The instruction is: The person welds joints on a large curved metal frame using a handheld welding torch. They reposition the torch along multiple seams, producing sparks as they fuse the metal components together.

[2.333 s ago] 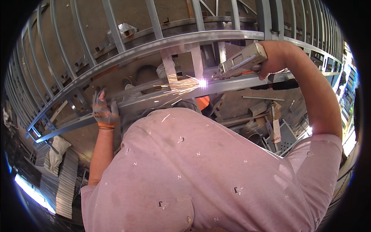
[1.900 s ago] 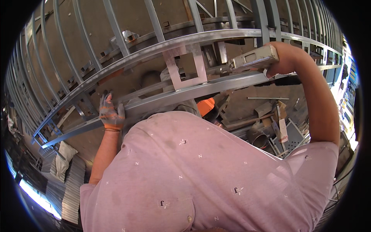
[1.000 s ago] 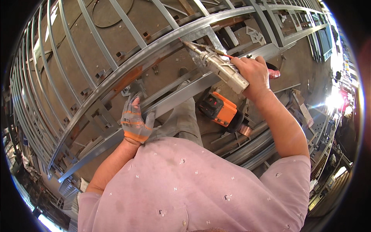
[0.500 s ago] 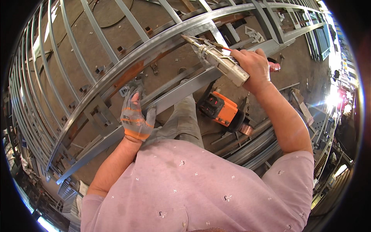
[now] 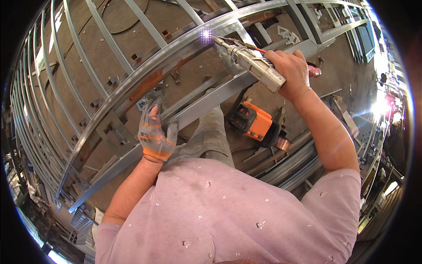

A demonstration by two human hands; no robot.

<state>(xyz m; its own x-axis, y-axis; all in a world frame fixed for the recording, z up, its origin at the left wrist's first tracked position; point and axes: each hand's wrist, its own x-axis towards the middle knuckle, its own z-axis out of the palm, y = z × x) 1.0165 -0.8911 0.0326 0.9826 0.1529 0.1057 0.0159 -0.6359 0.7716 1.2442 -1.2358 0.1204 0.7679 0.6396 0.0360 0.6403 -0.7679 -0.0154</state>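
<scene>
My bare right hand (image 5: 293, 72) is wrapped round a metal welding gun (image 5: 257, 68), whose nozzle points away to the far left. At its tip a bright white-violet spot (image 5: 205, 35) glows against the curved steel rail (image 5: 176, 42) of a large barred frame. My left hand (image 5: 156, 132) wears a grey and orange work glove with a fingertip bare. It lies by the near grey steel bar (image 5: 198, 105), fingers stretched forward and thumb apart, with nothing seen in its grasp. Whether its palm presses on the bar is hidden.
An orange and black machine (image 5: 255, 123) with a copper-coloured wire spool (image 5: 282, 144) stands on the floor between the bar and my right arm. Long metal profiles (image 5: 294, 167) lie nearby. Parallel steel bars (image 5: 105, 33) fill the far left, and white angular pieces (image 5: 288, 37) lie beyond the gun.
A bright spot has lit at the gun's nozzle, where none showed before. The gun and my right hand have shifted slightly right in view. My left hand keeps its pose.
</scene>
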